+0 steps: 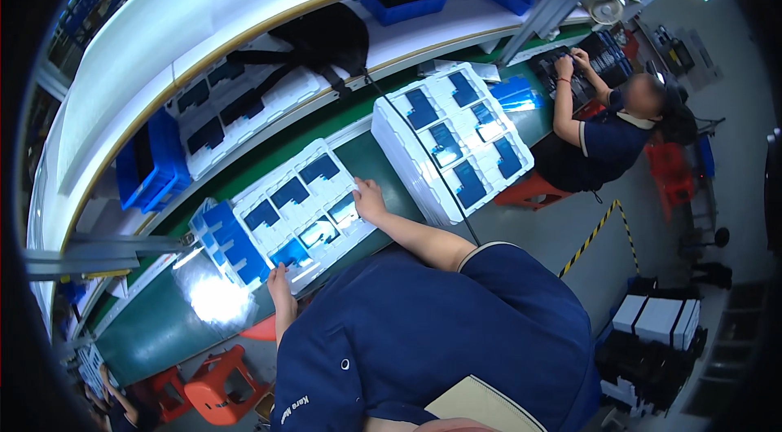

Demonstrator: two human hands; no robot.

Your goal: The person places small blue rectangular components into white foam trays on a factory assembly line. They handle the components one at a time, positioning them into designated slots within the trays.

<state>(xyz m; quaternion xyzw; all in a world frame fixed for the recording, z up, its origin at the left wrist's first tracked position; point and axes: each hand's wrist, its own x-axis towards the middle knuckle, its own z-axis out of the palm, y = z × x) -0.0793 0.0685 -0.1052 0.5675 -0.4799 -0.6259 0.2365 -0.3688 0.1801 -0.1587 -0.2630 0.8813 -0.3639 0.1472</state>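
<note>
In front of me on the green bench lies a white plastic tray with several pockets, each holding a flat dark glass-like panel; some panels reflect light. My right hand is closed on the tray's right edge. At the near left corner my left hand has its fingers curled against the tray's edge, beside a blue shiny panel. Just left of this tray lies a set of blue film-covered panels. The undersides of the tray edges are hidden.
To the right stands a tall stack of white trays with dark panels on top. Shelves above the bench hold blue bins and a black bag. A co-worker sits at the far right. Orange stools stand below left.
</note>
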